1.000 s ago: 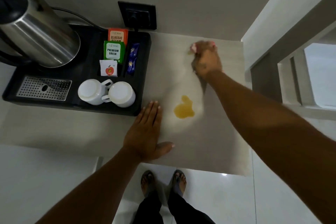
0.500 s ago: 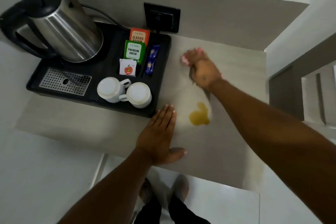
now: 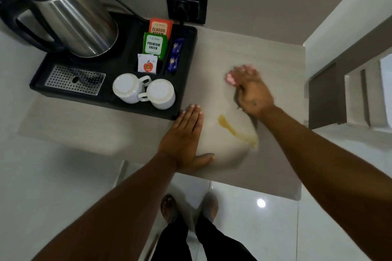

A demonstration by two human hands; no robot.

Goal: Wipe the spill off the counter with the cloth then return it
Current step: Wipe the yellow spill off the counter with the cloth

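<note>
- A pink cloth (image 3: 230, 78) is gripped in the right hand (image 3: 252, 93), its fingers closed over it; only a small pink edge shows past the fingertips, toward the far left of the hand.
- The left hand (image 3: 183, 135) is laid flat and spread on the counter (image 3: 275, 154), holding nothing, its fingertips just beside the near right corner of the black tray (image 3: 188, 34).
- The amber spill (image 3: 235, 130) is seen as a thin smeared streak, running from near the left hand toward the right and passing close under the right forearm.
- The cloth is held on the far side of the spill, apart from it; whether it is pressed to the surface cannot be told, since the hand is blurred.
- The step in hand is judged to be the wiping itself, with part of the liquid not yet taken up.
- For the next move, the cloth would need to be drawn nearward along the whole streak with firm downward pressure.
- Care is called for so that the liquid is not pushed over the near edge or toward the tray holding the kettle (image 3: 70, 10) and two cups (image 3: 144, 93).
</note>
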